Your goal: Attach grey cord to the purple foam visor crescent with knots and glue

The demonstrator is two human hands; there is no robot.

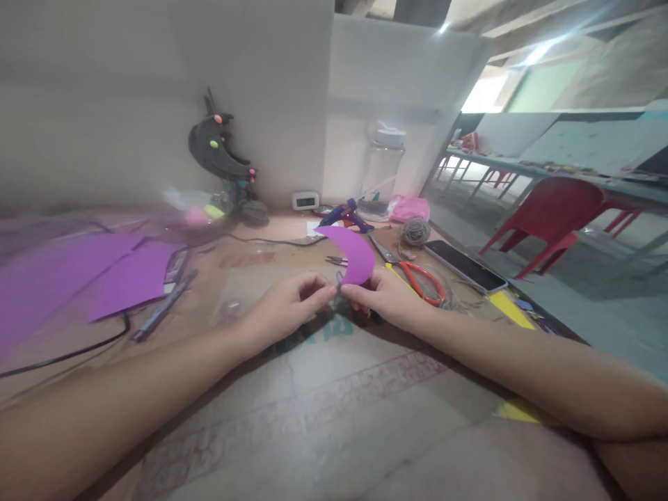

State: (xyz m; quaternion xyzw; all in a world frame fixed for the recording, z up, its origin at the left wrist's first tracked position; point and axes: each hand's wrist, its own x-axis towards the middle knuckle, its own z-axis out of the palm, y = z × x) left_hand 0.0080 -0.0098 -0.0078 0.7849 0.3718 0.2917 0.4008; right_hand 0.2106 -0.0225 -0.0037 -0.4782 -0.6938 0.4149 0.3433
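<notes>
A purple crescent-shaped foam piece (352, 252) stands upright over the middle of the table. My right hand (383, 300) pinches its lower tip, fingers closed. My left hand (287, 306) meets it from the left, thumb and fingers pinched together at the same tip. What sits between the fingertips besides the foam is too small to make out.
Orange-handled scissors (420, 278), a phone (464, 266), a twine ball (416, 230) and a blue glue gun (347, 214) lie behind my right hand. Purple foam sheets (109, 275) and a black cable (78, 351) are at left. A black decorated crescent (219, 149) leans on the wall. Red chairs (553, 216) stand at right.
</notes>
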